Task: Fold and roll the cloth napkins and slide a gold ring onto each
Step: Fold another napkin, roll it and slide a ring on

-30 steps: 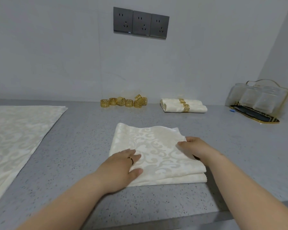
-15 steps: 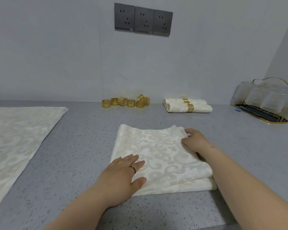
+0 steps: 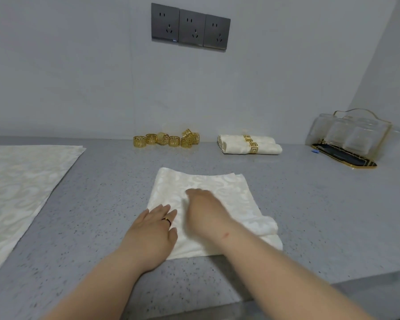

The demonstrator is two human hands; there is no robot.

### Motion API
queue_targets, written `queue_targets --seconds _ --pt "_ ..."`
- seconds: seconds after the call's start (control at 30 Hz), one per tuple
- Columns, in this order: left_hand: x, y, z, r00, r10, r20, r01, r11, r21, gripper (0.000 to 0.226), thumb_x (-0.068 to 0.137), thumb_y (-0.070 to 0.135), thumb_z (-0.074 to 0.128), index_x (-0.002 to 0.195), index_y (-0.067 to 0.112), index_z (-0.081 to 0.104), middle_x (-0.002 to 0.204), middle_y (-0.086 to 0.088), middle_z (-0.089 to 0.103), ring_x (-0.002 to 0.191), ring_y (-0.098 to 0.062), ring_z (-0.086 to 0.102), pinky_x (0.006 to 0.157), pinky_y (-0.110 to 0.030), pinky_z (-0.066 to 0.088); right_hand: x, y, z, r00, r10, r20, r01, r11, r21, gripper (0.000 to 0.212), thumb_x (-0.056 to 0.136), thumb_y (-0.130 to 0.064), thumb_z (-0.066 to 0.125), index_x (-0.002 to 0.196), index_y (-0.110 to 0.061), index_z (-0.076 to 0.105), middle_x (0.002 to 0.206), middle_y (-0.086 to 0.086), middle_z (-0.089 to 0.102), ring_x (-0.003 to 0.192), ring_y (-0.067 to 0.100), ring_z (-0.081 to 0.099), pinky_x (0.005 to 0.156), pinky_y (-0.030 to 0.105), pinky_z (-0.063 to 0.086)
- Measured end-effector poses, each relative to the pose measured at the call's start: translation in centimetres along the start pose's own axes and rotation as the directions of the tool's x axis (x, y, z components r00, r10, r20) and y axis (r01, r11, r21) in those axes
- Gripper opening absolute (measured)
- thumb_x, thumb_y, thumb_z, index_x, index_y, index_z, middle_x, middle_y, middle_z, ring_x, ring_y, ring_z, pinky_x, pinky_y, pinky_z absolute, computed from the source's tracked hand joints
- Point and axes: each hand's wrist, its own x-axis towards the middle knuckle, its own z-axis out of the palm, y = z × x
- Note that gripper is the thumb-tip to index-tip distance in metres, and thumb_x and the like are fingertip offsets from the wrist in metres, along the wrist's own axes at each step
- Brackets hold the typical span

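Head view: shows folded napkin (image 3: 229, 192) lying on grey counter (image 3: 106, 195), centre, close to the near edge. Shows left hand (image 3: 153, 229) pressing flat on its near-left corner, fingers straight and released, probably pinning the layers against sliding. Shows right hand (image 3: 203, 211) laid across the middle, blurred; seemingly flat and grasping nothing, likely smoothing creases ahead of rolling. Far, by the wall: gold rings (image 3: 166, 140) clustered for later, two ringed rolls (image 3: 249, 146) to their right, parked away from the work. Unfolded cloth (image 3: 21, 181) spread at left.
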Motion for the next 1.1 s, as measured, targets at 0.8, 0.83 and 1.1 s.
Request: queue_targets --seconds 0.8,0.83,1.1 --pt "4.2 -2.1 -1.6 0.969 -0.091 0.231 0.077 0.995 0.069 0.068 0.093 0.056 0.012 0.148 0.018 -0.002 0.156 -0.005 -0.007 0.144 -0.018 -0.006 0.116 -0.033 -0.001 -2.7 9.8 0.6 0.965 0.217 0.144 -0.192 0.966 -0.171 0.057 0.099 -0.043 0.011 0.148 -0.017 -0.005 0.156 0.003 -0.01 0.144 0.018 -0.01 0.115 0.035 -0.009" --pt "5.5 -2.5 -1.5 0.97 -0.11 0.215 0.096 0.993 0.073 0.067 0.094 0.054 0.013 0.148 0.017 -0.001 0.156 -0.006 -0.007 0.144 -0.019 -0.006 0.116 -0.034 -0.001 -2.6 9.9 0.7 0.966 0.216 0.144 -0.19 0.967 -0.171 0.058 0.099 -0.043 0.011 0.148 -0.017 -0.005 0.156 0.003 -0.011 0.144 0.017 -0.011 0.115 0.035 -0.009" --pt "10.6 -3.5 -1.0 0.978 -0.169 0.124 0.164 0.985 0.048 0.064 0.095 0.053 0.014 0.148 0.019 0.004 0.156 -0.003 -0.005 0.144 -0.018 -0.005 0.115 -0.038 -0.002 -2.3 10.1 0.7 0.964 0.222 0.146 -0.198 0.967 -0.163 0.058 0.098 -0.045 0.01 0.147 -0.019 -0.006 0.156 0.001 -0.012 0.143 0.016 -0.012 0.115 0.035 -0.01"
